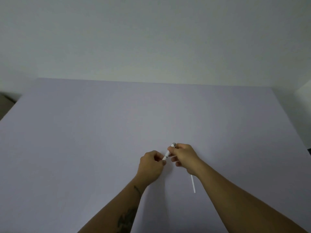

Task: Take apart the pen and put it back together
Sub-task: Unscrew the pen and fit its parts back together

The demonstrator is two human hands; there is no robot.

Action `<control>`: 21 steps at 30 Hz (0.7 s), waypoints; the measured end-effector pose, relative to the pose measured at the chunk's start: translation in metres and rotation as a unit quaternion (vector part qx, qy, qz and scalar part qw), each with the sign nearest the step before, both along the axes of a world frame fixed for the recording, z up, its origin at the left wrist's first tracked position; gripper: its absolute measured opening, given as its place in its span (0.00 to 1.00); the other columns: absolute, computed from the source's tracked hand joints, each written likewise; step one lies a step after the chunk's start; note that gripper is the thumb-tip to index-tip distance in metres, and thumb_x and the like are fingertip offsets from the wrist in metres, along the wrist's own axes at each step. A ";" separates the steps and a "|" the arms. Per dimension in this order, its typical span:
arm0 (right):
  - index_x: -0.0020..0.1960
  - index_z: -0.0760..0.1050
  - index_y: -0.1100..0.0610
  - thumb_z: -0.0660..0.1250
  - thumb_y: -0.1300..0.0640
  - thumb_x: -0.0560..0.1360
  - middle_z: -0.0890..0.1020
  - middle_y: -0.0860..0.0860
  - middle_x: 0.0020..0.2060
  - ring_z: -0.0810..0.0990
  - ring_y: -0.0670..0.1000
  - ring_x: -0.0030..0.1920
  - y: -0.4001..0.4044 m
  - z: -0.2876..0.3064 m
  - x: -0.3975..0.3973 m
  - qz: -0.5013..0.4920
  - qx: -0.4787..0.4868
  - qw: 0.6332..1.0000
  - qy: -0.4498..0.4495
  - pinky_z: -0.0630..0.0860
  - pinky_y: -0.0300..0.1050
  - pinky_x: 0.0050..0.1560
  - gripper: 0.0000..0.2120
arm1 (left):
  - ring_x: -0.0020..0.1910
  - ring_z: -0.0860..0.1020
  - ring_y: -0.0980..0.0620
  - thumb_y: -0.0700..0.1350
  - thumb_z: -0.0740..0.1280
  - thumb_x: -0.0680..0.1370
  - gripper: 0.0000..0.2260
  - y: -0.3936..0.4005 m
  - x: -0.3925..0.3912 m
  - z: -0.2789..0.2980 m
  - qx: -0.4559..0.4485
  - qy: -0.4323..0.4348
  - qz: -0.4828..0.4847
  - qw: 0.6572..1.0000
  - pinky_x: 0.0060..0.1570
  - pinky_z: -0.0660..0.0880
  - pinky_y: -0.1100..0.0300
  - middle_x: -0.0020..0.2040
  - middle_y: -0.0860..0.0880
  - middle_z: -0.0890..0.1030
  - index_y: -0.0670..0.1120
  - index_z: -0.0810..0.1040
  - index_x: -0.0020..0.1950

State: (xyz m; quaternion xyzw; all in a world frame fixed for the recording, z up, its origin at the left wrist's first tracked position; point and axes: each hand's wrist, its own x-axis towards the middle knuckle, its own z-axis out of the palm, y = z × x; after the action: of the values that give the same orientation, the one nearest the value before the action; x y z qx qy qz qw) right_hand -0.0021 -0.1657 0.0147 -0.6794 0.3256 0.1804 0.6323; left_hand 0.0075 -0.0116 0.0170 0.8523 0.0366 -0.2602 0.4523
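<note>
Head view: pen (pixel 168 152) axis runs near-left to far-right between hands. Left hand (pixel 150 165) pinches lower end, right hand (pixel 184 156) grips upper barrel. Refill (pixel 193 183) lies beside right wrist.

The one camera sits on my head, looking forward and down along my forearms. It is wide-angle and takes in the worktop (pixel 84 132) from its near edge to its far edge, with the pale wall (pixel 151 39) behind filling the upper third. No second view.
</note>
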 end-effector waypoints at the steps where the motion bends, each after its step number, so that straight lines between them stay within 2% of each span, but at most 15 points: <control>1: 0.49 0.82 0.60 0.68 0.57 0.77 0.84 0.54 0.42 0.78 0.51 0.36 -0.001 0.002 0.003 -0.013 0.004 1.000 -0.006 0.74 0.43 0.35 0.08 | 0.34 0.77 0.53 0.41 0.70 0.75 0.02 -0.001 0.001 0.004 -0.005 -0.002 0.002 1.000 0.34 0.73 0.63 0.41 0.45 0.84 0.46 0.83 0.45; 7: 0.52 0.83 0.65 0.68 0.62 0.77 0.81 0.54 0.39 0.74 0.50 0.37 -0.010 0.010 0.018 -0.055 0.070 0.996 0.001 0.72 0.41 0.32 0.08 | 0.29 0.75 0.57 0.40 0.68 0.77 0.04 -0.001 0.019 0.024 0.009 0.002 -0.031 0.999 0.25 0.69 0.70 0.39 0.46 0.84 0.43 0.83 0.48; 10: 0.44 0.82 0.64 0.66 0.65 0.77 0.80 0.56 0.36 0.72 0.49 0.32 -0.013 0.007 0.023 -0.113 0.100 0.988 -0.012 0.69 0.39 0.28 0.08 | 0.30 0.77 0.56 0.39 0.67 0.77 0.05 0.009 0.023 0.026 0.041 0.021 -0.052 0.998 0.28 0.70 0.69 0.40 0.45 0.84 0.43 0.83 0.49; 12: 0.40 0.82 0.64 0.66 0.65 0.77 0.79 0.57 0.35 0.71 0.49 0.30 -0.028 0.004 0.025 -0.128 0.058 0.990 -0.024 0.68 0.39 0.28 0.09 | 0.32 0.78 0.55 0.39 0.68 0.77 0.05 0.020 0.017 0.021 0.053 0.037 -0.038 0.997 0.28 0.71 0.68 0.41 0.44 0.84 0.42 0.83 0.48; 16: 0.44 0.82 0.64 0.68 0.65 0.73 0.85 0.58 0.35 0.78 0.49 0.29 -0.053 0.004 0.018 0.009 -0.075 0.997 -0.002 0.75 0.40 0.30 0.04 | 0.34 0.79 0.52 0.40 0.68 0.77 0.03 0.029 0.014 0.017 0.043 0.008 0.043 0.998 0.29 0.73 0.64 0.42 0.43 0.85 0.42 0.82 0.48; 19: 0.43 0.81 0.60 0.69 0.64 0.69 0.85 0.56 0.36 0.82 0.51 0.31 -0.048 -0.003 0.014 0.081 -0.173 0.981 0.025 0.78 0.40 0.30 0.04 | 0.36 0.80 0.51 0.40 0.68 0.77 0.04 0.022 0.016 0.017 0.035 0.007 0.051 0.998 0.31 0.74 0.63 0.43 0.43 0.85 0.43 0.81 0.49; 21: 0.44 0.82 0.62 0.69 0.63 0.68 0.86 0.59 0.39 0.83 0.54 0.34 -0.042 -0.010 0.014 0.110 -0.199 0.973 0.030 0.81 0.45 0.34 0.06 | 0.36 0.80 0.52 0.40 0.67 0.77 0.04 0.018 0.014 0.017 0.029 0.015 0.053 0.998 0.32 0.74 0.63 0.43 0.44 0.85 0.43 0.80 0.49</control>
State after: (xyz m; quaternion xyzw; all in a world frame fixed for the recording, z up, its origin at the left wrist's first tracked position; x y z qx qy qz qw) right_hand 0.0119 -0.2079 0.0043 -0.8174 0.2975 0.2008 0.4505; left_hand 0.0211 0.0067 0.0343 0.8581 0.0963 -0.2471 0.4397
